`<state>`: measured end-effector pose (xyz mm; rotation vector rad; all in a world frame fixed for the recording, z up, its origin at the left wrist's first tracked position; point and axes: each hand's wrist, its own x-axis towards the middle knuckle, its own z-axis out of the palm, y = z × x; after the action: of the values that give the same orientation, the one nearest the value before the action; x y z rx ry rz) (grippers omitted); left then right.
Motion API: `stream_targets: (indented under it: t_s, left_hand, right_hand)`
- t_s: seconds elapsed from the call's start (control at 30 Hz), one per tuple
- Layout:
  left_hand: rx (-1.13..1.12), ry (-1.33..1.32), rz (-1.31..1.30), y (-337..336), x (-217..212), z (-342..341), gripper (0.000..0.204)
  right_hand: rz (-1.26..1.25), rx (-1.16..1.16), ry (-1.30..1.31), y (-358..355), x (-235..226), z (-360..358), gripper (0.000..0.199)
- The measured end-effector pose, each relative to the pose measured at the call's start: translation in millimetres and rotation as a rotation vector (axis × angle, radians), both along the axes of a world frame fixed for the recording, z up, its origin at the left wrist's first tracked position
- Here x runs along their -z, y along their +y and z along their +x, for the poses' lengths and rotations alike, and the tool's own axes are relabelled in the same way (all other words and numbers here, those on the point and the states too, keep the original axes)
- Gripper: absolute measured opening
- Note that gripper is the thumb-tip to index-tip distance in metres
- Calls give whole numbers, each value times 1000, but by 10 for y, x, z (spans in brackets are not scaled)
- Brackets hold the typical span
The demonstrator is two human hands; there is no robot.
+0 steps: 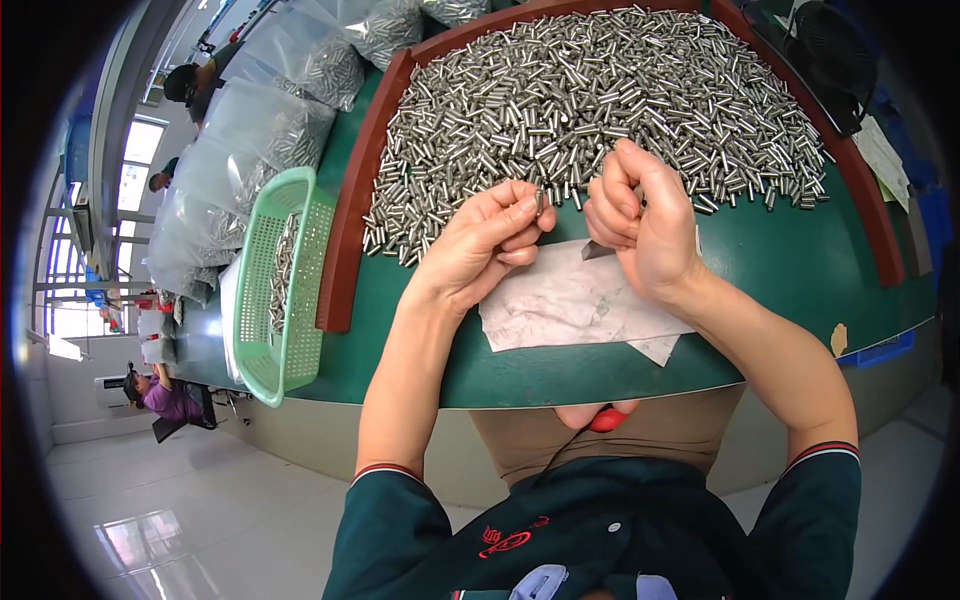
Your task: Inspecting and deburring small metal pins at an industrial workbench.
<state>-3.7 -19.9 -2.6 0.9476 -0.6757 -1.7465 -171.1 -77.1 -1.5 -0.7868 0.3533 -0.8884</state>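
Spreading over the far part of the green, smooth-topped desk [790, 280], a broad heap of shiny cylindrical metal pins [600, 90] lies just beyond both hands; nearer sits a pale, smudged cloth [570, 315]; the right hand [648, 225] has curled fingers, their hold unclear; to its left, the left hand [482, 242] has fingers clamped on a small grey metal pin [540, 203], its long axis seemingly near-to-far.

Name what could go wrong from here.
The small metal pin pinched in the left hand could slip and get lost in the heap of similar pins. The heap's near side shows no wall, so pins might roll off. A bump might tip the green basket, close to the table's edge.
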Motion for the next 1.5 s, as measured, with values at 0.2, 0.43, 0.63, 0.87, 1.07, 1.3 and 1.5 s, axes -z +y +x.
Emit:
stream_targets:
  t_s: [0.2,0.43,0.63,0.87,1.07,1.3,1.5]
  left_hand:
    - [-33,-15,26,-28,48,20,13]
    - [-28,14,37,-24,21,25,17]
    - [-28,28,75,-24,-1,4,17]
    - [-120,53,89,1,-25,-4,25]
    - [-325,-1152,-596,-42,71,-86,15]
    - [-186,-1747,-736,-40,125,-47,15]
    - [24,-1842,-774,-17,37,-47,10]
  right_hand:
    - [0,-2,-9,-4,8,3,42]
    - [4,-6,-13,-9,-3,15,42]
    - [7,-9,-14,-7,5,-4,41]
    - [5,-12,-7,-7,-13,13,41]
    - [9,3,2,-6,-7,10,41]
    - [1,-1,-2,-1,-6,18,41]
    - [-4,3,-1,1,0,15,41]
